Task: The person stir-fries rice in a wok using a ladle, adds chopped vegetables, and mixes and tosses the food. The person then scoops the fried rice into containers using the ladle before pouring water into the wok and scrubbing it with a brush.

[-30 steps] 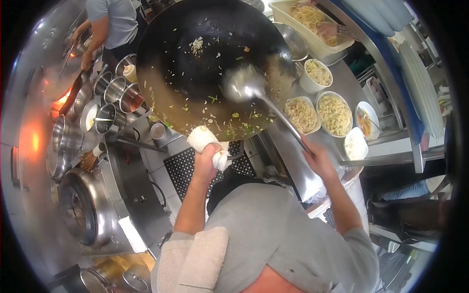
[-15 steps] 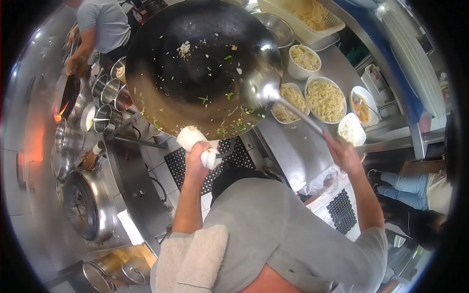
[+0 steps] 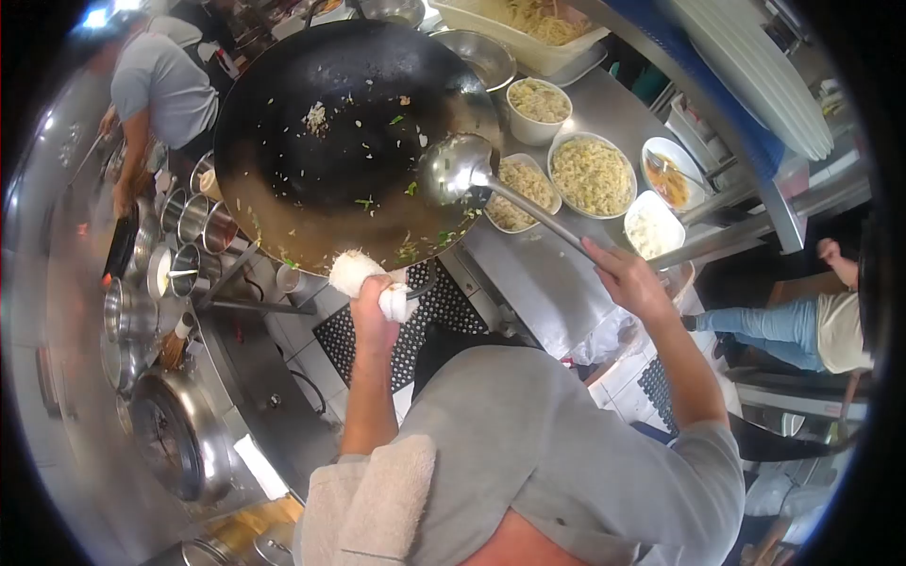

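My left hand (image 3: pixel 376 316) is closed around a folded white cloth (image 3: pixel 359 274) at the near rim of a big dark wok (image 3: pixel 311 170). Bits of rice and chopped greens cling to the inside of the wok, which is tilted toward me. A loop handle (image 3: pixel 427 281) shows beside the cloth. In my right hand (image 3: pixel 628 278) is the long handle of a steel wok ladle (image 3: pixel 458 170), its bowl overlapping the wok's right side. Tubs of fried rice (image 3: pixel 593 174) stand on the steel counter (image 3: pixel 552 274) near the ladle's handle.
A white bowl (image 3: pixel 672 174) with orange food and a spoon stands by a tub of white food (image 3: pixel 654 226). Noodles fill a basket (image 3: pixel 538 33) at the back. Steel pots (image 3: pixel 203 222) line the left. A co-worker (image 3: pixel 165 80) works back left; another person (image 3: pixel 793 330) is at right.
The wok, my left hand and the ladle have shifted left in view, and my right hand has moved left and slightly up. The person at right now shows a raised hand.
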{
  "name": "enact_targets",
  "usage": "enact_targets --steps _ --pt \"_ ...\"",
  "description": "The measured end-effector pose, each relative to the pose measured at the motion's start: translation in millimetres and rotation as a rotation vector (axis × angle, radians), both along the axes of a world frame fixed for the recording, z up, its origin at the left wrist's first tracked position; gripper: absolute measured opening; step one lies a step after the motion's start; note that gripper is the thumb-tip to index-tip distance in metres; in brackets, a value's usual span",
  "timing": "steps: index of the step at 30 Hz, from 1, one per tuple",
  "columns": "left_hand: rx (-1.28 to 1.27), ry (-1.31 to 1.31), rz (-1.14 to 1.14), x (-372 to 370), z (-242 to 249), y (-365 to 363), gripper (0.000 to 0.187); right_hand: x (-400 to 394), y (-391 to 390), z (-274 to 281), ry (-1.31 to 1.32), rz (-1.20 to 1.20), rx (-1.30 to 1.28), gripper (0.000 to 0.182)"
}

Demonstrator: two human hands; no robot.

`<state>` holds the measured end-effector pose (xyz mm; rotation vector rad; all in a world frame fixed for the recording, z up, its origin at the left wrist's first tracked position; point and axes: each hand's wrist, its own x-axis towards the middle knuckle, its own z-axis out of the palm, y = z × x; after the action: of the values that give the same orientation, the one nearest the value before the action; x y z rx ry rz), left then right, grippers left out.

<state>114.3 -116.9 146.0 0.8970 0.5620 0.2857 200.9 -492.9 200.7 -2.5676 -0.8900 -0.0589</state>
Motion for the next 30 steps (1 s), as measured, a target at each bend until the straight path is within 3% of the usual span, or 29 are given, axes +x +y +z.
enact_targets --steps 6,10,17,21,23,24,25,26,30 --pt "0.037 -0.02 0.004 8.9 0.9 -7.2 0.013 -7.5 -43.5 13.6 -0.031 -0.079 -0.187 0.05" --pt "0.04 -0.074 0.042 20.7 0.4 -12.1 0.012 -6.7 -24.5 2.0 -0.094 -0.028 -0.059 0.049" --pt "0.082 -0.036 0.064 28.4 14.3 -13.4 0.014 -33.2 -92.6 32.7 -0.069 -0.129 -0.209 0.045" --pt "0.051 -0.115 0.055 18.3 14.7 20.4 0.013 -29.0 -91.8 36.6 -0.04 -0.131 -0.032 0.047" --pt "-0.056 -0.158 0.058 -12.4 29.3 51.5 0.009 -31.1 -49.4 48.0 0.05 -0.127 0.089 0.048" --pt "-0.107 -0.096 0.154 -29.4 51.6 52.5 0.008 -21.5 -32.5 28.8 0.039 0.052 0.254 0.049" --pt "-0.156 -0.037 0.249 -46.5 68.5 51.3 0.007 -23.7 -1.3 40.7 0.333 -0.007 0.24 0.05" --pt "-0.198 0.009 0.244 -73.5 66.8 63.8 0.008 -17.6 27.1 27.5 0.535 0.138 0.403 0.054" --pt "-0.224 0.063 0.263 -166.8 67.4 69.5 0.014 -11.3 133.8 27.9 1.368 0.552 0.482 0.072"
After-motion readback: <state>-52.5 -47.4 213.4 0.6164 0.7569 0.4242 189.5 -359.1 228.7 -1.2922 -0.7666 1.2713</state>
